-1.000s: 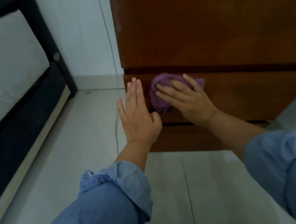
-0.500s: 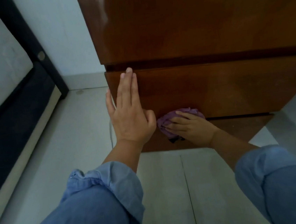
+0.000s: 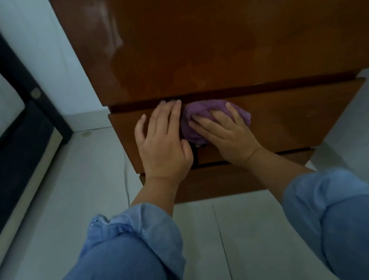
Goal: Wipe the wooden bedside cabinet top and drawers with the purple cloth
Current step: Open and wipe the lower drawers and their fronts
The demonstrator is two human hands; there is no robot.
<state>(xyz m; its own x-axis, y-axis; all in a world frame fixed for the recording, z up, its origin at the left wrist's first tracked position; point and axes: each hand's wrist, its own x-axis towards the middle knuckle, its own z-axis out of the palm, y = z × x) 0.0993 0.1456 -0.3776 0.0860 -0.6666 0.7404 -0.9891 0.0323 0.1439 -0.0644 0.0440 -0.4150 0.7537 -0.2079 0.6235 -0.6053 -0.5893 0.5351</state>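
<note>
The wooden bedside cabinet (image 3: 213, 34) fills the upper middle of the head view, its glossy upper drawer front streaked. My right hand (image 3: 224, 135) presses the bunched purple cloth (image 3: 199, 115) flat against the lower drawer front (image 3: 301, 116), near that drawer's upper edge. My left hand (image 3: 163, 142) lies flat on the same drawer front just left of the cloth, fingers together and holding nothing, fingertips at the gap above the drawer. Part of the cloth is hidden under my right hand.
A black bed frame (image 3: 24, 77) with a pale mattress stands at the left. A thin cable (image 3: 126, 168) runs down beside the cabinet's left edge. Pale floor tiles (image 3: 83, 207) spread below. The cabinet base (image 3: 217, 182) sits under the drawer.
My right hand has carried the cloth up from the drawer's bottom edge to its upper part. My left hand stays flat on the drawer, now close beside the cloth. The camera has shifted.
</note>
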